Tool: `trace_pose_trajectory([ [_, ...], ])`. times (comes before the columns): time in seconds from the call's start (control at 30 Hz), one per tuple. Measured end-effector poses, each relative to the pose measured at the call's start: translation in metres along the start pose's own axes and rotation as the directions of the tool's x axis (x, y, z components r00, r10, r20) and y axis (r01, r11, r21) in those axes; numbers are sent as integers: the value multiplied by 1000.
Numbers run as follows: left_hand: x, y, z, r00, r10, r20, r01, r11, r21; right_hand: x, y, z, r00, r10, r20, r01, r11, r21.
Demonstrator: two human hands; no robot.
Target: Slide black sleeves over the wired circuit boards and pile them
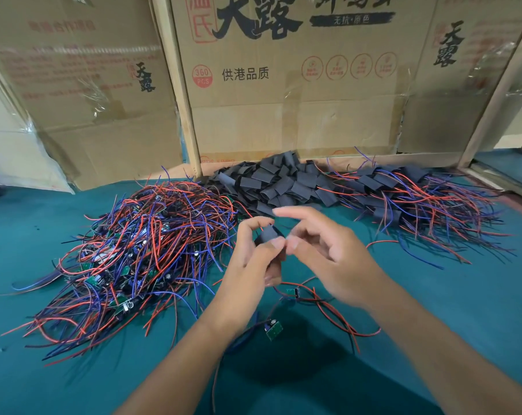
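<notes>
Left hand point(255, 253): fingers pinching a black sleeve point(268, 235)
Right hand point(328, 250): thumb nipping the sleeve's edge, other fingers spread loose

A black sleeve point(268, 236) sits pinched between the left hand's fingers point(247, 232), just left of the right hand's fingertips point(292, 244). Beyond the fingers lies a heap of empty sleeves point(279, 182); bare wired boards point(140, 250) sprawl left, sleeved ones point(409, 196) right.

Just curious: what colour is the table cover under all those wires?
Teal green table cover, seen best in the head view, the only one.
</notes>
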State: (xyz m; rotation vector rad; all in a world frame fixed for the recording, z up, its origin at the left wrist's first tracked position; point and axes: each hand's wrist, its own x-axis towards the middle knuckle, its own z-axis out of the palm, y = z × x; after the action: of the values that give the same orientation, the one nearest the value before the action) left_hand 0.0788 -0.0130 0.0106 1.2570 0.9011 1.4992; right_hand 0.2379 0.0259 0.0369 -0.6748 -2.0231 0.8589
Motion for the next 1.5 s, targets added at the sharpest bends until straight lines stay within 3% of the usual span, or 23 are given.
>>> trace_pose_trajectory([
  [0.1, 1, 2, 0, 999, -12, -40, 10, 999, -50, -6, 16, -14, 982, 106, 160, -65, 968, -240],
  [0.17, 2, 3, 1, 995, -28, -99, 21, 998, -64, -11, 27, -14, 919, 191, 344, -8, 882, -471],
  [0.23, 3, 3, 2, 989, -57, -140, 44, 995, -89, -13, 35, -6, 887, 229, 401, 26, 842, -539],
  [0.47, 6, 5, -2, 978, -168, -126, 121, 941, -318, -15, 40, 10, 940, 96, 326, 43, 918, -393],
  [0.6, 8, 5, -6, 977, -175, -120, 107, 896, -430, -13, 41, 1, 944, 135, 302, -33, 947, -319],
  [0.73, 10, 5, -11, 975, -180, -130, 85, 842, -532, -13, 44, -11, 911, 183, 370, -110, 971, -210],
  [0.9, 12, 6, -18, 978, -157, -134, 43, 793, -608, -11, 44, -14, 910, 186, 372, -202, 979, 6],
  [1.03, 11, 4, -17, 982, -136, -128, 41, 827, -560, -10, 42, -11, 942, 149, 301, -189, 976, 110],
  [1.17, 10, -1, -10, 983, -153, -98, 105, 918, -382, -11, 38, -7, 971, 141, 196, -172, 973, 153],
  [1.37, 5, -10, 5, 976, -216, -33, 207, 963, -170, -10, 31, -7, 996, 93, 1, -92, 987, -128],
  [1.5, 3, -14, 3, 982, -190, 16, 190, 970, -149, -11, 26, -6, 994, 107, 23, -108, 994, 34],
])
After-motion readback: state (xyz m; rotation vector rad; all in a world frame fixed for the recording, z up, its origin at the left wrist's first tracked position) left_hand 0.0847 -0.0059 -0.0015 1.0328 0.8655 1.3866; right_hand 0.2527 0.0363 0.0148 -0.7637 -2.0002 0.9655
